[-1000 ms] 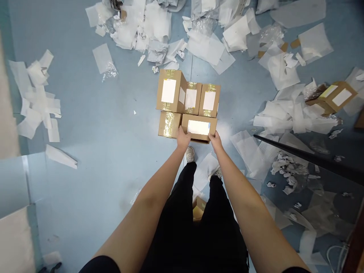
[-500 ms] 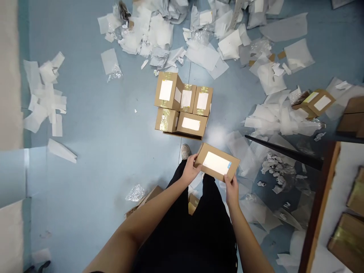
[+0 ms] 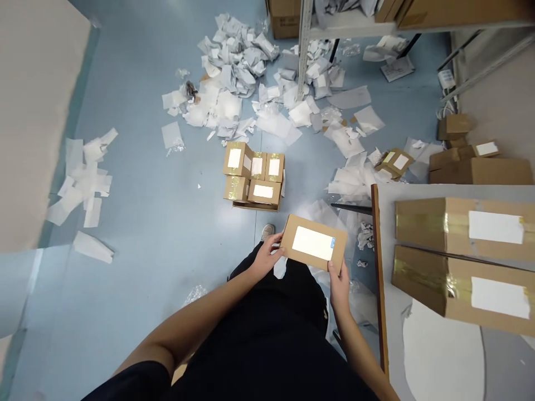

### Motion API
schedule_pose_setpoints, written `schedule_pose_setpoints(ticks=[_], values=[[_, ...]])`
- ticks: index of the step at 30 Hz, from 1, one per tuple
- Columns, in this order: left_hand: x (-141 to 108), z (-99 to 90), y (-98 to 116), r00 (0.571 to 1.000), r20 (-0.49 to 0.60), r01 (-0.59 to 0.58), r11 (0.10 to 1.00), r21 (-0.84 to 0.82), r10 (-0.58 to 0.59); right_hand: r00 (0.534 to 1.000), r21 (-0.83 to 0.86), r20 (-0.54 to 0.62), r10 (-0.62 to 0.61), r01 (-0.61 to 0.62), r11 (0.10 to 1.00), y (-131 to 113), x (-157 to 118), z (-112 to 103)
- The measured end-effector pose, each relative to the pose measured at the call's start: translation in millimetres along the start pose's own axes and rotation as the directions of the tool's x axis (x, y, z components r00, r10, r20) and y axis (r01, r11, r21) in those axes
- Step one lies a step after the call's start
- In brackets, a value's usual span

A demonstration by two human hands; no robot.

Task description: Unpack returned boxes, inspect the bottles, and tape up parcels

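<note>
Between my two hands I hold a brown cardboard box [image 3: 288, 236] with a large white label and a small blue mark on its upper face. My left hand [image 3: 266, 256] grips its left end, thumb on top and fingers at the side. At the lower right corner, my right hand [image 3: 339, 281] is closed on the same box, thumb over the face. Beyond it on the floor stands a group of several labelled, taped cardboard boxes [image 3: 264, 191], stacked closely on a flat brown cardboard piece [image 3: 254, 206].
A wood-edged table [image 3: 378, 312] at the right bears long taped boxes [image 3: 457, 220]. A metal shelf [image 3: 304, 55] stands at the back. Heaps of white packing paper [image 3: 240, 61] litter the floor, with more sheets [image 3: 83, 172] on the left. Small boxes [image 3: 455, 125] sit by the right wall.
The view has risen and tilted up, bringing the shelf and more of the table into sight. The box is still in both hands and appears lifted away from the floor stack.
</note>
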State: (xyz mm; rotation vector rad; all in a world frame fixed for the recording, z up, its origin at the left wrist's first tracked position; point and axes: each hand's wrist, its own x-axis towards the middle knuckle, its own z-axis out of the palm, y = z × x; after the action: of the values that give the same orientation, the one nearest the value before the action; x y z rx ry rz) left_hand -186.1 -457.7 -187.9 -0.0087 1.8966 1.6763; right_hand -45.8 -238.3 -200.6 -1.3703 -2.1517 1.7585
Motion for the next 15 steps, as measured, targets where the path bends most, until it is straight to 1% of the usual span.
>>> schedule_pose_setpoints(ticks=[3, 5, 7, 9, 11, 15], values=[[-6.2, 2.1, 26.8, 0.998, 0.051, -0.031, 1.0, 0.003, 0.031, 0.997, 0.014, -0.081, -0.007, 0.008, 1.0, -10.5, -19.3, -10.3], [-7.5, 0.8, 39.6, 0.992, 0.121, -0.036, 0.999, 0.002, 0.035, 0.991, 0.034, -0.137, -0.006, 0.011, 0.999, -15.1, -34.0, -12.9], [-7.2, -2.5, 47.9, 0.977, 0.207, -0.048, 0.999, 0.008, 0.045, 0.98, 0.074, -0.2, 0.003, 0.012, 0.997, -18.3, -50.5, -12.6], [-6.2, -6.4, 52.8, 0.956, 0.288, -0.061, 0.998, 0.016, 0.054, 0.964, 0.125, -0.266, 0.017, 0.017, 0.992, -20.1, -68.3, -9.7], [-4.9, -9.5, 55.8, 0.928, 0.367, -0.069, 0.997, 0.027, 0.055, 0.938, 0.177, -0.344, 0.034, 0.03, 0.984, -20.4, -86.5, -4.7], [-4.0, -8.9, 63.0, 0.855, 0.516, -0.091, 0.993, 0.07, 0.042, 0.866, 0.295, -0.489, 0.104, 0.052, 0.954, -16.7, -121.1, 6.2]])
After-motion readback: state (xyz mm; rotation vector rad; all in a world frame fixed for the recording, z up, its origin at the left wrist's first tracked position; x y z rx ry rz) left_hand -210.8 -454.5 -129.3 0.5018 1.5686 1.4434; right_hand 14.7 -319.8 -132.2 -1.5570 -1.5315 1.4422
